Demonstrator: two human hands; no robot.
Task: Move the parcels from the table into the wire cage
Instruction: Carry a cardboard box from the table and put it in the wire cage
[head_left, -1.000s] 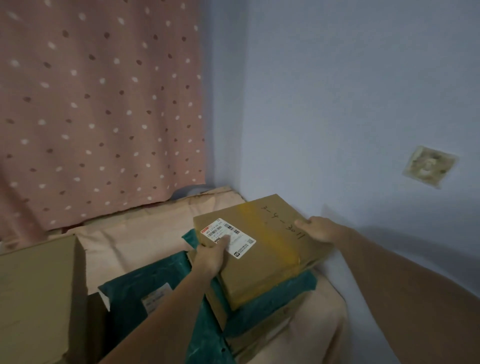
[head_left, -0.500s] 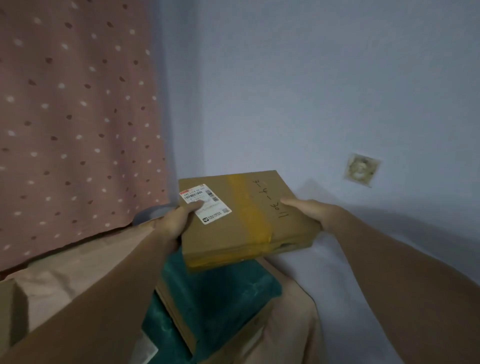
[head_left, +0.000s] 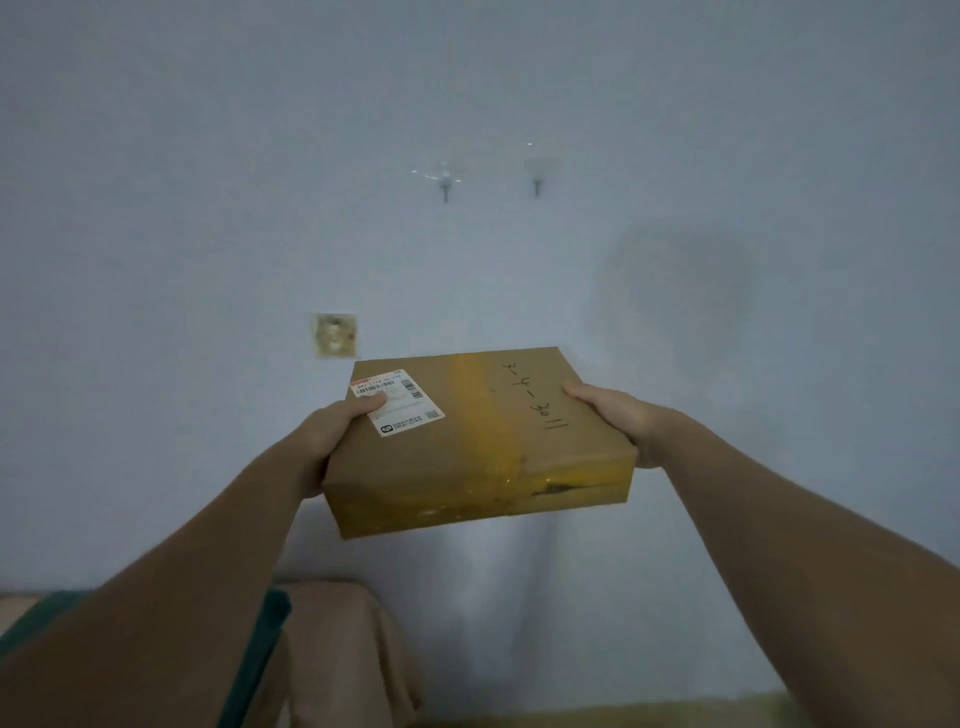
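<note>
My feed is dim and blue-grey, with soft grain and no crisp edges. A broad faint shadow (head_left: 685, 312) smudges the wall (head_left: 208, 182). Small glints shine on 2 wall hooks (head_left: 445, 187), and tape on the parcel (head_left: 478, 441) gleams slightly. Forearms stretch and blur toward the lower corners.

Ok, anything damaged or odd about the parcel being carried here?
Yes. The cardboard box, gripped at its ends by the left hand and right hand, has a dark jagged tear along its near side face, under the yellow tape. The shipping label sits slightly askew.
</note>
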